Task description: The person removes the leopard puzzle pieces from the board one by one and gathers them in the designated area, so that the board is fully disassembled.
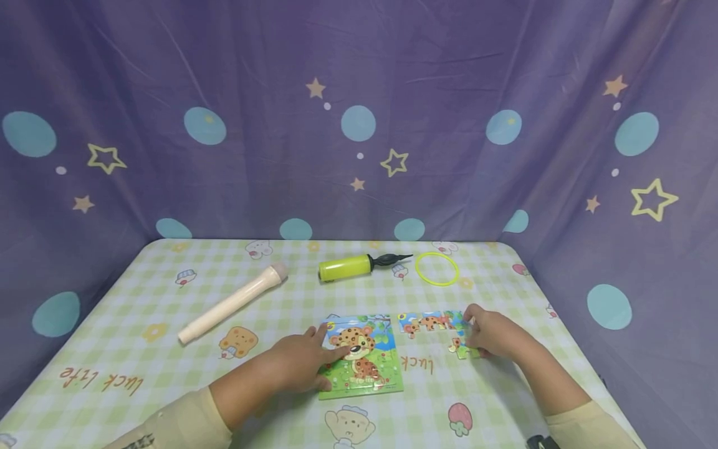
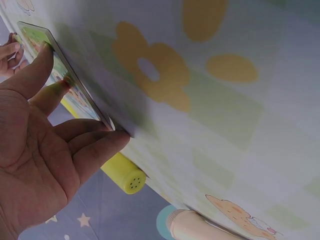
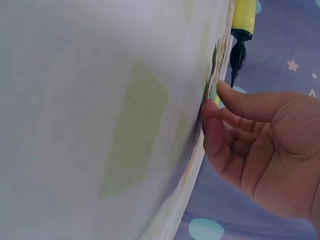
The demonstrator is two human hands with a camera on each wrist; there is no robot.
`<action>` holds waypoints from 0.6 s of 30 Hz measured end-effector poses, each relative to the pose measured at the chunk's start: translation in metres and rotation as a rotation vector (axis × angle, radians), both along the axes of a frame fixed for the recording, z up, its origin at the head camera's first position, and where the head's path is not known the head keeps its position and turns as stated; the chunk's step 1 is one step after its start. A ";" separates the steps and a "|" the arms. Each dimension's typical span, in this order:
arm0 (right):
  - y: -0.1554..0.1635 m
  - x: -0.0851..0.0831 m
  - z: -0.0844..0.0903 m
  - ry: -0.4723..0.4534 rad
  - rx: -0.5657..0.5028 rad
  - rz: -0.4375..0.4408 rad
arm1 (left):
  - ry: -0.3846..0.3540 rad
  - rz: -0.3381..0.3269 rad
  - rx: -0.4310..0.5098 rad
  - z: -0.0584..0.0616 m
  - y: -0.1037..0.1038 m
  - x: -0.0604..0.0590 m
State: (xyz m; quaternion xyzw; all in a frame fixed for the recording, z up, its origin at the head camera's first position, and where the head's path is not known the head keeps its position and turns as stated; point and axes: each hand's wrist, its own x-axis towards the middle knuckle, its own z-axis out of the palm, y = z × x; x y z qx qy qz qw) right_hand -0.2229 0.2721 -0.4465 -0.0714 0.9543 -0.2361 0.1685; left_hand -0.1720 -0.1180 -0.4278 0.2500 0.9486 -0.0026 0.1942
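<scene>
Mid-assembly, we judge: our left hand (image 1: 300, 365) lies flat, fingers straight, steadying the leopard puzzle board (image 1: 363, 357) on the worktop (image 1: 140, 299); our right hand (image 1: 493, 333) pinches loose puzzle pieces (image 1: 432, 322) just beside it. Next calls for aligning 1 piece.

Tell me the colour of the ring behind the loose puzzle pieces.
Neon yellow-green ring, clearest in the head view.

Your table (image 1: 168, 293) wore a green-checked cloth printed with bears and flowers. Toward its far edge you had a cream tube (image 1: 232, 303), a yellow pump (image 1: 346, 267) and a yellow ring (image 1: 437, 269) lying apart. Nearer you lay the leopard puzzle board (image 1: 366, 357), with loose puzzle pieces (image 1: 434, 324) just beside it on the right.
</scene>
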 end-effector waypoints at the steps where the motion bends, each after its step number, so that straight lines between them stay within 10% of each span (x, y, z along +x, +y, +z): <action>1: 0.000 0.000 0.001 0.011 0.025 0.006 | -0.003 0.002 0.000 0.000 0.000 0.000; 9: -0.018 0.004 0.016 0.111 0.036 0.084 | -0.006 0.004 -0.009 0.002 0.001 0.002; 18: -0.088 0.019 0.034 0.135 -0.054 0.376 | 0.040 0.002 0.021 0.005 0.001 0.007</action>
